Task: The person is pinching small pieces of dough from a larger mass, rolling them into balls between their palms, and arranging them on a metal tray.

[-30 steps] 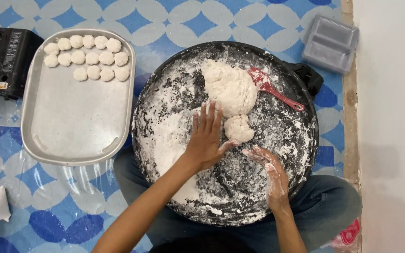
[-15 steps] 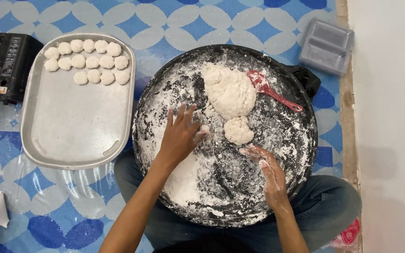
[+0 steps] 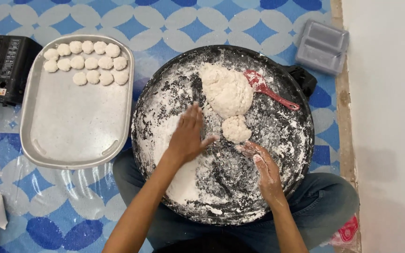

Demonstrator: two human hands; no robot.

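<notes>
I am seeing the left hand (image 3: 189, 135) lying flat and open, palm down, fingers spread on the floured floor of the big black pan (image 3: 165, 84); it is gripping nothing. The right hand (image 3: 264, 169) is resting open too, dusted white, fingertips pointing up toward the small dough lump (image 3: 236, 129) and stopping just short of it; it is holding nothing either. That small lump is sitting near the pan's middle, between the two hands and touching the lower edge of the large dough mass (image 3: 226, 91), which is lying toward the pan's far side. A red spatula (image 3: 268, 89) is lying just beside the large mass on the right, blade floured, handle angling down and right. Loose flour (image 3: 183, 180) is piling under the left forearm. The pan is resting over my crossed legs in jeans. Off left, a metal tray (image 3: 71, 126) is carrying rows of shaped dough balls (image 3: 87, 61) at its far end. A grey plastic container (image 3: 322, 46) is sitting beyond the pan, upper right.
</notes>
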